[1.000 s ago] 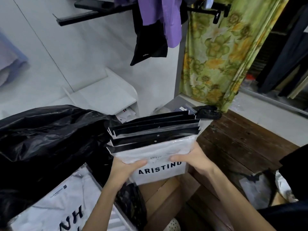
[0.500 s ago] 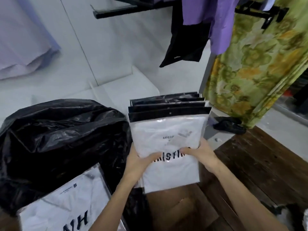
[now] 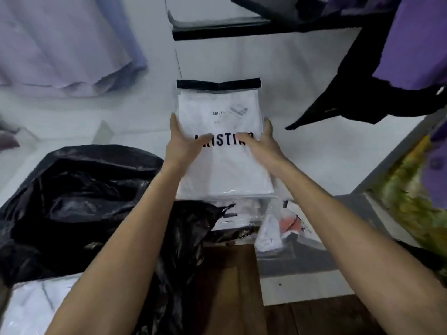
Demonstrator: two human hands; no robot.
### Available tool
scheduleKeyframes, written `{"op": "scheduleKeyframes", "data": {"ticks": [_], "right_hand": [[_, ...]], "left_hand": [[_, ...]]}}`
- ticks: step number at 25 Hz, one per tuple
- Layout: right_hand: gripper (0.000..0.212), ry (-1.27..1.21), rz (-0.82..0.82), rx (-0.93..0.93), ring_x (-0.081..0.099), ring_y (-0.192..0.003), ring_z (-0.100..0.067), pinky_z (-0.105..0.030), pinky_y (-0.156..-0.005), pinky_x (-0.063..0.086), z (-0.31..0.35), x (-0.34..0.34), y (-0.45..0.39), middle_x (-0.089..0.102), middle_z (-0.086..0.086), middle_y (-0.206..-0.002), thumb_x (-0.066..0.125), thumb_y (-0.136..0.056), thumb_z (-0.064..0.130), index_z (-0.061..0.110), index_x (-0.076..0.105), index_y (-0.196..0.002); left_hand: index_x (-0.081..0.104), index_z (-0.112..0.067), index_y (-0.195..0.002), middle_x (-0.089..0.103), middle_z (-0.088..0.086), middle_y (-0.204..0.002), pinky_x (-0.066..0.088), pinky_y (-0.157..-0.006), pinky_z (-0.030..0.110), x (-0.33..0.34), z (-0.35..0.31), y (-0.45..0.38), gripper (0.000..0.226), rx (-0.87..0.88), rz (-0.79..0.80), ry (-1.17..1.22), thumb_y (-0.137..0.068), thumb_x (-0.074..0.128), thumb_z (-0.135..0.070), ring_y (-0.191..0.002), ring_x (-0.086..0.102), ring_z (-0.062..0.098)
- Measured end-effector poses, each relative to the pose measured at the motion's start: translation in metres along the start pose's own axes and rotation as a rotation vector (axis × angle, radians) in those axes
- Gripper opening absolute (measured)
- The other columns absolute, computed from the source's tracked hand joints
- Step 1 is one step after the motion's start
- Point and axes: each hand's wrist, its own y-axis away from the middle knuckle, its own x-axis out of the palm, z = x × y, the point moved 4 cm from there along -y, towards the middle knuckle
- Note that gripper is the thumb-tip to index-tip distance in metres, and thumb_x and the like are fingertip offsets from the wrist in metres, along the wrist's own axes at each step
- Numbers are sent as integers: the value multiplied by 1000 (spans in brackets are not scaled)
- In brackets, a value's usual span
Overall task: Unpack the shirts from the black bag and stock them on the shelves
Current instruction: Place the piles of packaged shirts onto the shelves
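A stack of packaged white shirts (image 3: 225, 165), clear bags with black top strips and "ARISTINO" print, is held up in front of the white wall. My left hand (image 3: 180, 141) grips its left edge with the thumb across the front. On the right edge my right hand (image 3: 262, 141) grips it the same way. The black bag (image 3: 79, 199) lies open at the lower left, and another packaged white shirt (image 3: 29, 308) lies by its near side. More packaged shirts (image 3: 232, 213) lie below the stack.
A black shelf (image 3: 217, 32) juts from the wall above the stack. Purple and black garments (image 3: 387, 68) hang at the upper right, lilac fabric (image 3: 60, 49) at the upper left. A floral curtain (image 3: 416, 209) hangs at the right. Dark wooden floor (image 3: 229, 286) lies below.
Both hands have lifted the stack of shirts up and forward, away from the black bag and toward the wall. The view has turned left and upward.
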Motion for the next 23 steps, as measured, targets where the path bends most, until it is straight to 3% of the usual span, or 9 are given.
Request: {"op": "scheduleKeyframes", "data": {"ticks": [2, 5, 7, 9, 12, 14, 18, 21, 23], "right_hand": [[103, 61, 13, -44, 58, -126, -25, -40, -105, 50, -4, 14, -34, 53, 3, -149, 67, -85, 58, 42, -1, -160], [90, 257, 35, -22, 40, -147, -29, -37, -117, 36, -43, 30, -71, 33, -2, -165, 58, -91, 59, 43, 4, -161], [78, 441, 107, 68, 40, -145, -36, -43, -114, 38, -72, 37, -78, 41, -7, -161, 47, -96, 66, 48, 6, -160], [73, 490, 134, 111, 41, -143, -39, -47, -112, 39, -80, 39, -82, 43, -13, -157, 41, -98, 68, 50, 5, -159], [73, 577, 94, 121, 27, -150, -39, -48, -119, 32, -64, 38, -72, 24, -21, -164, 40, -101, 63, 39, 10, -163], [68, 629, -21, -28, 27, -150, -38, -47, -120, 31, -43, 39, -55, 24, -20, -164, 45, -102, 56, 28, 26, -161], [41, 250, -135, -327, 48, -136, -23, -39, -114, 40, -13, 55, 19, 50, -5, -146, 58, -101, 39, 22, 58, -138], [23, -105, -66, -281, 63, -107, -5, -21, -89, 50, -7, 75, 104, 65, 7, -121, 59, -103, 31, 24, 63, -125], [17, -194, 37, -226, 69, -98, -10, -24, -85, 53, -13, 93, 155, 71, 8, -105, 61, -102, 29, 31, 65, -119]], "left_hand": [[3, -35, -160, 42, -4, -154, 44, -111, 43, 7, 13, -37, 117, -29, -11, -20, -77, 85, -41, -132, 49, 22], [8, -34, -161, 43, -11, -148, 51, -103, 37, 31, 55, -66, 116, -96, 50, -71, -74, 85, -40, -129, 53, 19], [9, -28, -161, 45, -8, -143, 52, -96, 34, 48, 85, -69, 102, -197, 55, -195, -85, 76, -41, -125, 57, 27], [11, -19, -159, 47, 6, -148, 50, -101, 40, 58, 95, -76, 89, -250, 51, -299, -94, 67, -39, -127, 54, 34], [18, -21, -156, 51, 13, -143, 47, -105, 52, 50, 76, -74, 95, -275, 69, -506, -80, 67, -53, -133, 48, 41], [23, -23, -156, 51, 12, -145, 47, -105, 47, 43, 53, -59, 89, -209, 52, -533, -81, 67, -42, -133, 48, 36], [35, -21, -154, 49, 6, -145, 44, -93, 26, 29, -5, 23, 67, 49, 108, -375, -94, 65, -26, -126, 55, 22], [56, -24, -139, 61, -8, -128, 47, -94, 20, -12, -19, 111, 45, 224, 26, -173, -94, 63, -18, -117, 59, 8], [64, -28, -125, 68, -14, -113, 52, -85, 16, -44, -3, 163, 34, 260, -17, -66, -93, 64, -17, -101, 65, -1]]}}
